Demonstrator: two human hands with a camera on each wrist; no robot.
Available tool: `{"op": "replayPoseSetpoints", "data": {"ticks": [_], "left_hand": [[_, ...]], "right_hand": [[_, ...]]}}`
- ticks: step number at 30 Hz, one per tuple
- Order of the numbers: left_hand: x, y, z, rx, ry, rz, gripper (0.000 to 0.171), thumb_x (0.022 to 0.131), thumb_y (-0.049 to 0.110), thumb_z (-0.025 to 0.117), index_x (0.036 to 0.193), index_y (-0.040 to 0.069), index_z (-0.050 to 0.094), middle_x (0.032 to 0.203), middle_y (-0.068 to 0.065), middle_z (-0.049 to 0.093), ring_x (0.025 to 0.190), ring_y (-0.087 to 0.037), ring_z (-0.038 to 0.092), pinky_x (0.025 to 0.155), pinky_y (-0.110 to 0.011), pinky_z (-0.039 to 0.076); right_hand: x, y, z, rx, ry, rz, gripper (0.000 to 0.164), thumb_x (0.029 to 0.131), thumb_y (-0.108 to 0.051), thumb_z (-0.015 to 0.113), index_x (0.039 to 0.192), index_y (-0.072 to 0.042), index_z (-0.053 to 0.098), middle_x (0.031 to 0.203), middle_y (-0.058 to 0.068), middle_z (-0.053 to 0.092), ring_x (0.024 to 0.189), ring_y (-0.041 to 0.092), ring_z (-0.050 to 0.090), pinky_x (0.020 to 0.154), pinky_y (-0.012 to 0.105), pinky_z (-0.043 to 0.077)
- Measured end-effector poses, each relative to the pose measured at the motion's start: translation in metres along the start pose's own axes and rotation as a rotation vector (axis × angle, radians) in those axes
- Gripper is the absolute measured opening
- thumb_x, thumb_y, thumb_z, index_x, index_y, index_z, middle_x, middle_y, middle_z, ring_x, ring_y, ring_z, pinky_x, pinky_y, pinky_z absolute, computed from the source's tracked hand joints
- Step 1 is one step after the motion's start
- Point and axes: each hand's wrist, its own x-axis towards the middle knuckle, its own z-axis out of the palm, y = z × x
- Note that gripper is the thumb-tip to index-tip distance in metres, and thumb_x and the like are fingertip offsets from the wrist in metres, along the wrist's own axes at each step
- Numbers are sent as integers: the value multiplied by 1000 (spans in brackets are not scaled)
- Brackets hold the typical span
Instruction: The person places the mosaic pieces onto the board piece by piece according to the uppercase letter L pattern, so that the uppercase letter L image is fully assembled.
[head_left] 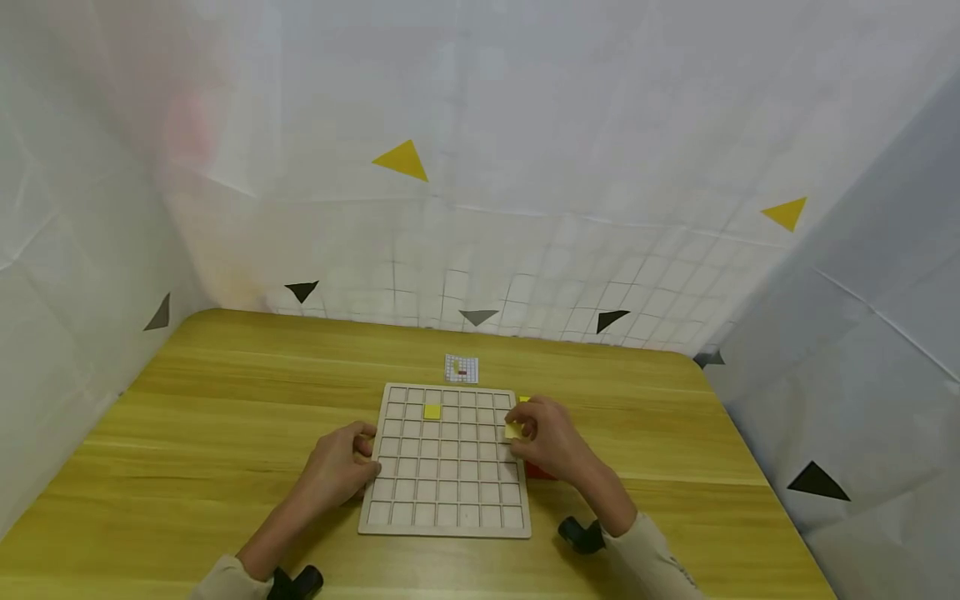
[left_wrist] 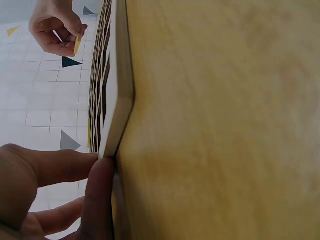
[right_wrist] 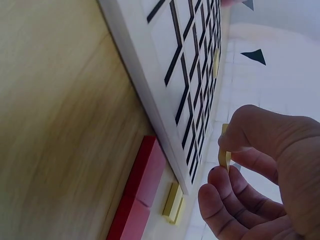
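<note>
A pale wooden board (head_left: 447, 492) with a grid of square recesses lies on the table. One yellow square tile (head_left: 432, 412) sits in a recess near its far side. At the board's left edge, my left hand (head_left: 337, 467) grips the rim between thumb and fingers, as the left wrist view shows up close. Over the right edge, my right hand (head_left: 551, 437) pinches another yellow square tile (right_wrist: 224, 150) between thumb and fingertips, held above the surface. Beside the board's right edge lie red blocks (right_wrist: 137, 195) and small yellow tiles (right_wrist: 173, 202), partly hidden by the right hand in the head view.
A small printed card (head_left: 461, 369) with a coloured grid pattern lies just beyond the board on the wooden table (head_left: 247, 392). White sheeting (head_left: 525, 250) with yellow, black and grey triangles encloses the back and sides. Black devices (head_left: 581, 535) are near both wrists.
</note>
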Motion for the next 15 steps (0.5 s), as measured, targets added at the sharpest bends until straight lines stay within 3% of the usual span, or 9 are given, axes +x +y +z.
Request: {"op": "replayPoseSetpoints", "data": {"ticks": [15], "left_hand": [[1,-1,0,-6,4,-3,49,78,-5,71,126,-4,61,95,-12,59,60,-17,58,46,-31,53]], "right_hand": [[9,-10,10,3,-29,-9,27,74,-1,79,100,-5,74,93,3,59,76,18,58,63,27,51]]}}
